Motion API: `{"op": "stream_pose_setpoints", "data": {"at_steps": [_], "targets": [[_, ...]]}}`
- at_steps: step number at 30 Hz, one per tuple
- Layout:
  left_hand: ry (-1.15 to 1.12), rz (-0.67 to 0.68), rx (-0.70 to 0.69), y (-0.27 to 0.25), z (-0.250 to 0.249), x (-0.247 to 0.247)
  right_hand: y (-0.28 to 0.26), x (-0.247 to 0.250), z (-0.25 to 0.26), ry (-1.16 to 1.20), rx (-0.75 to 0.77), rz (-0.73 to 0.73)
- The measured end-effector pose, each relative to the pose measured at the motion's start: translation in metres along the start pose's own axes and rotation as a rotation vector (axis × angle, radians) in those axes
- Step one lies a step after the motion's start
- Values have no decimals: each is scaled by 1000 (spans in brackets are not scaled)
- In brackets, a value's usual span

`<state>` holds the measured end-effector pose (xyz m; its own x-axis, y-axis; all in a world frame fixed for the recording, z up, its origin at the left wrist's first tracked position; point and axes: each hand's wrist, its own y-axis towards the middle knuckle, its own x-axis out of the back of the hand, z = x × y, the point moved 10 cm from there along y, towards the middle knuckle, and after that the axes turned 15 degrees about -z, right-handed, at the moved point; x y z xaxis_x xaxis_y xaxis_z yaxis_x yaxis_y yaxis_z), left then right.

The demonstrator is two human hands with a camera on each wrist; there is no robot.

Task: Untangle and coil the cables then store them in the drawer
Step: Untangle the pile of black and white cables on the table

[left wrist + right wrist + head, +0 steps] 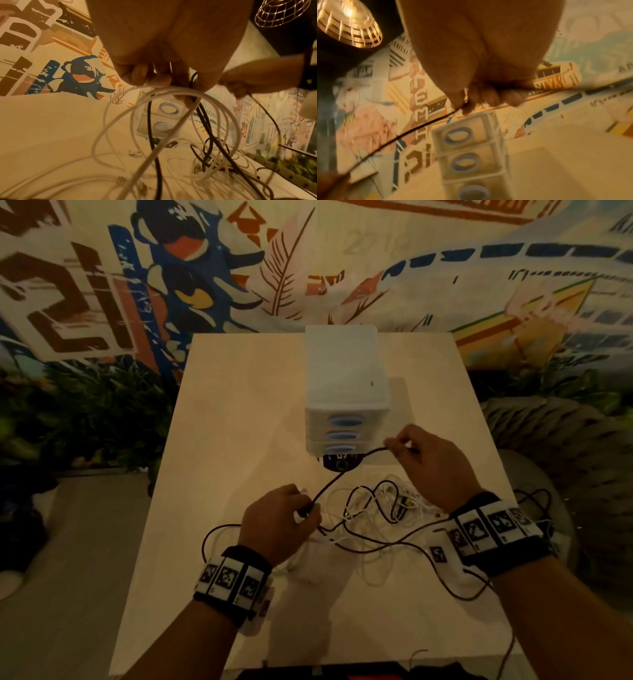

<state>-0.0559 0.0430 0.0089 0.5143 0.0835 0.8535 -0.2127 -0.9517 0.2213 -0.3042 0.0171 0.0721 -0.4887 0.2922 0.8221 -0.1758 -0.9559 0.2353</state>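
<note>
Near edge of table (212, 440): left hand (277, 522) at 7 o'clock, fingers curled round the black cable (337, 475) and loops of white cable (120, 106). Tangle (380, 508) of white and black cables lies at table centre, between the wrists, loose strands trailing to 5 o'clock. Right hand (428, 460) at 2 o'clock pinches the same black cable, taut between both hands. Behind it at 12 o'clock: white drawer unit (346, 392), three drawers with blue handles, all closed. Mural wall (171, 268) beyond.

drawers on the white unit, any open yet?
All shut: the three blue-handled drawer fronts sit flush in the white plastic drawer unit; none pulled out.
</note>
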Motion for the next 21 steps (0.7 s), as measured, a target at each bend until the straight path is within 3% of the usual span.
{"op": "stream_pose_setpoints", "data": {"at_steps": [2, 3, 5, 7, 9, 11, 14, 16, 19, 21], "targets": [[2, -65, -62, 2, -9, 7, -10, -15, -31, -98, -81, 84], [9, -78, -93, 3, -13, 9, -14, -17, -30, -72, -51, 88], [4, -74, -128, 2, -17, 6, -20, -18, 6, 108, 117, 70], [-24, -54, -137, 0, -19, 2, -31, -29, 56, 246, 250, 186], [-55, -57, -147, -2, -21, 2, -41, -52, 84, 163, 344, 319], [-65, -60, -144, -5, -17, 2, -46, -65, 93, -12, 417, 364], [-55, -16, -74, -8, -4, -6, -44, -60, 106, -28, 494, 316], [-32, 94, 14, -11, 8, -21, -39, -46, 123, 68, 521, 274], [23, 202, 57, -20, 15, -36, -17, -4, 141, 199, 498, 115], [-15, 173, 95, -23, 21, -33, -2, 28, 139, 227, 479, -11]]}}
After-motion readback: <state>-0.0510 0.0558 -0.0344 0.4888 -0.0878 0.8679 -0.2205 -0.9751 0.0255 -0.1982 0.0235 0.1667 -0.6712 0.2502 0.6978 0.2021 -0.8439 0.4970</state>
